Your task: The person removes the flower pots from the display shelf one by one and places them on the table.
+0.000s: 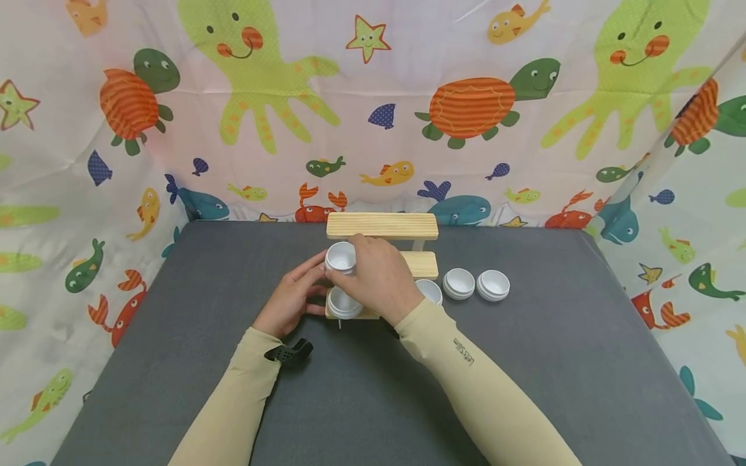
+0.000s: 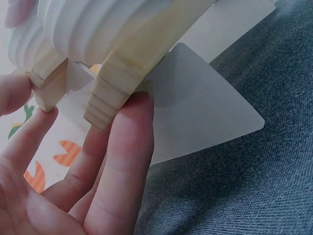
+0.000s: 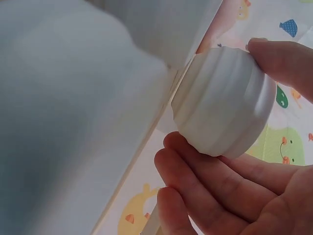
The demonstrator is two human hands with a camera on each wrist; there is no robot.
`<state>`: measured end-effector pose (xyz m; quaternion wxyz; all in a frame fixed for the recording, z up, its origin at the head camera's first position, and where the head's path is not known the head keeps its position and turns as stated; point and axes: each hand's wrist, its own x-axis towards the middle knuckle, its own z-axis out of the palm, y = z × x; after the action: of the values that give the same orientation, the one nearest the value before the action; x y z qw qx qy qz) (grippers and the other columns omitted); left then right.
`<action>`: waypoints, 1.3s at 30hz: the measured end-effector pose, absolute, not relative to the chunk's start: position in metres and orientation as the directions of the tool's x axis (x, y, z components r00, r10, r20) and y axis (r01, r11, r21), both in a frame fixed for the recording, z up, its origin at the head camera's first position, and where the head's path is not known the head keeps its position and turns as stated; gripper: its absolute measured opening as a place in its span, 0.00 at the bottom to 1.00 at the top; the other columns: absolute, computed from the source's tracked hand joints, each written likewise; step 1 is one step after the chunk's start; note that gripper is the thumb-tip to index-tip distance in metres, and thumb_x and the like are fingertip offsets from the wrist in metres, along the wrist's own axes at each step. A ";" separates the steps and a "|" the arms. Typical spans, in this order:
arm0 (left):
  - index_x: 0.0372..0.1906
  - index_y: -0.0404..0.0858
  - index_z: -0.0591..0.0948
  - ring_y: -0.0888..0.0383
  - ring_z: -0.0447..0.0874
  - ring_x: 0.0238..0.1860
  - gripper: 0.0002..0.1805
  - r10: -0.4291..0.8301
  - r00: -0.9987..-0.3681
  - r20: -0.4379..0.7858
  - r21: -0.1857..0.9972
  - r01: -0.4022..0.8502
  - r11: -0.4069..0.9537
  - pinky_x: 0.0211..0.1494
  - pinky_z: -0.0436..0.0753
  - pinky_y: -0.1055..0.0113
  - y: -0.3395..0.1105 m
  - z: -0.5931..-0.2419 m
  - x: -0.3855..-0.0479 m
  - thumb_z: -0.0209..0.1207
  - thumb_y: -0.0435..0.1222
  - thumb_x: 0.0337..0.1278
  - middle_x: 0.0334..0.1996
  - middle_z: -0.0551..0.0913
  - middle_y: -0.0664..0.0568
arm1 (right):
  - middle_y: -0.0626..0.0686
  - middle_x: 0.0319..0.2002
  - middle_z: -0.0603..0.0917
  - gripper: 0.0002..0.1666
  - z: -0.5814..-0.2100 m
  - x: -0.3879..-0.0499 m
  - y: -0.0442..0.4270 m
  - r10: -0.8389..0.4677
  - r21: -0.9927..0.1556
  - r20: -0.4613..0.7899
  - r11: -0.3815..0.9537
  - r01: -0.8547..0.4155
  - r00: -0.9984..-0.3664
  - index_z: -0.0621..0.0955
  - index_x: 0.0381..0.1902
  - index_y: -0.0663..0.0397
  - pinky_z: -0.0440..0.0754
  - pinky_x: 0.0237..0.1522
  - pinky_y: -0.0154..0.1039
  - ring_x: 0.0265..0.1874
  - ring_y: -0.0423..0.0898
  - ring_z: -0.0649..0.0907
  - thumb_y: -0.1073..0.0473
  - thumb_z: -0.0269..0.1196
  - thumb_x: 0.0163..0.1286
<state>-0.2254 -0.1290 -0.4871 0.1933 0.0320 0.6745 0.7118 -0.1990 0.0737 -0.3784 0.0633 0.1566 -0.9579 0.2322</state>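
A three-tiered wooden stand (image 1: 381, 226) has white ribbed cups on its lower boards. My right hand (image 1: 381, 275) grips a white cup (image 1: 340, 257) at the left end of the middle board; thumb and fingers curve round this ribbed cup (image 3: 222, 103) in the right wrist view. My left hand (image 1: 287, 301) holds the stand's left side, its fingertips against the wooden board ends (image 2: 110, 83) in the left wrist view. Below the gripped cup, another white cup (image 1: 344, 304) rests on the lowest board. My right forearm partly hides that board.
Right of the stand, two groups of nested white cups (image 1: 458, 283) (image 1: 493, 285) stand on the grey table (image 1: 524, 388). Another white cup (image 1: 429, 291) is at the lowest board's right end. A patterned curtain (image 1: 384, 142) hangs behind and at both sides.
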 end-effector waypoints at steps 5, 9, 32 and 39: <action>0.81 0.65 0.71 0.49 0.90 0.53 0.28 0.327 -0.921 -0.211 0.973 -0.229 -0.018 0.41 0.94 0.50 -0.128 -0.485 -0.224 0.56 0.55 0.83 0.69 0.79 0.42 | 0.52 0.46 0.91 0.36 -0.377 -0.196 0.079 -0.259 -0.431 0.192 0.844 -0.318 -0.947 0.84 0.60 0.54 0.90 0.47 0.48 0.44 0.48 0.89 0.34 0.75 0.68; 0.81 0.66 0.71 0.49 0.90 0.54 0.28 0.335 -0.919 -0.209 0.974 -0.226 -0.013 0.42 0.94 0.49 -0.126 -0.484 -0.225 0.56 0.56 0.83 0.69 0.79 0.42 | 0.52 0.48 0.91 0.37 -0.375 -0.193 0.086 -0.249 -0.424 0.196 0.850 -0.311 -0.948 0.85 0.61 0.53 0.90 0.48 0.48 0.45 0.48 0.89 0.34 0.76 0.67; 0.81 0.65 0.70 0.49 0.88 0.51 0.32 0.303 -0.926 -0.226 0.971 -0.239 -0.007 0.39 0.93 0.51 -0.129 -0.493 -0.230 0.59 0.59 0.79 0.66 0.78 0.41 | 0.55 0.47 0.91 0.34 -0.365 -0.176 0.174 -0.069 -0.460 0.238 0.870 -0.175 -0.969 0.84 0.58 0.57 0.88 0.50 0.54 0.46 0.54 0.89 0.40 0.77 0.66; 0.82 0.65 0.70 0.49 0.88 0.51 0.32 0.295 -0.926 -0.234 0.970 -0.243 0.007 0.40 0.93 0.51 -0.129 -0.494 -0.230 0.59 0.59 0.79 0.66 0.77 0.39 | 0.57 0.50 0.91 0.35 -0.374 -0.169 0.210 -0.006 -0.474 0.271 0.870 -0.138 -0.963 0.84 0.60 0.58 0.89 0.50 0.56 0.47 0.56 0.90 0.40 0.77 0.66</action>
<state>-0.2304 -0.1289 -0.4941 0.1910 0.0189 0.6833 0.7045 -0.1693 0.2097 -0.3742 0.1314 0.0375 -0.9579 0.2525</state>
